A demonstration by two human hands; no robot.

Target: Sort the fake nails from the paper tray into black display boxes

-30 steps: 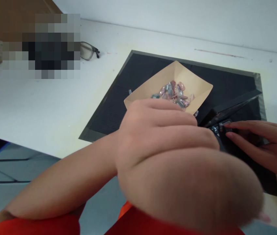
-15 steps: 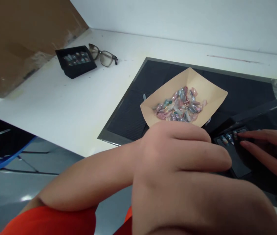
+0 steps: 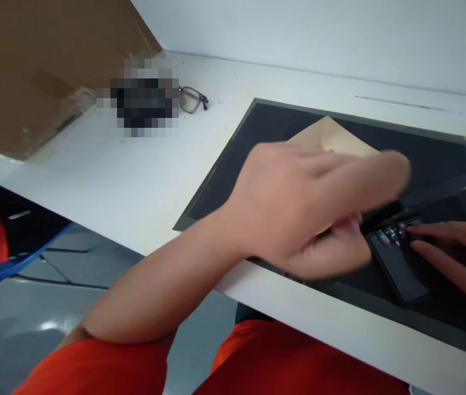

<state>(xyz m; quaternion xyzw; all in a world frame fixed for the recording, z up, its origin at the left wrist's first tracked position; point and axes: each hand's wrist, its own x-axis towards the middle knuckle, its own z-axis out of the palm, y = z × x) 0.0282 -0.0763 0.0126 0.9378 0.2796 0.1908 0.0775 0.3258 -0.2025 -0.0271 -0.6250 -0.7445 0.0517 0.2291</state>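
My left hand [image 3: 298,203] hovers over the tan paper tray [image 3: 331,131], smeared by motion, its fingers partly curled. It covers most of the tray and the false nails in it; whether it holds anything is hidden. At the right edge, my right hand [image 3: 455,247] has its thumb and index fingertips close together on a shiny false nail [image 3: 402,229]. That nail is at the upper end of a black box [image 3: 405,274], beside other glossy false nails [image 3: 384,237]. The box's lid [image 3: 447,186] stands raised behind.
A black mat [image 3: 233,164] lies under the tray and box on the white table [image 3: 134,164]. Glasses [image 3: 191,100] rest at the back left, beside a pixelated dark object [image 3: 144,101]. A brown board [image 3: 51,71] borders the left; the table's front edge is close to my body.
My left hand has moved up and away from my body, over the tray, hiding the nails in it. My right hand stays at the black box. The view has shifted slightly.
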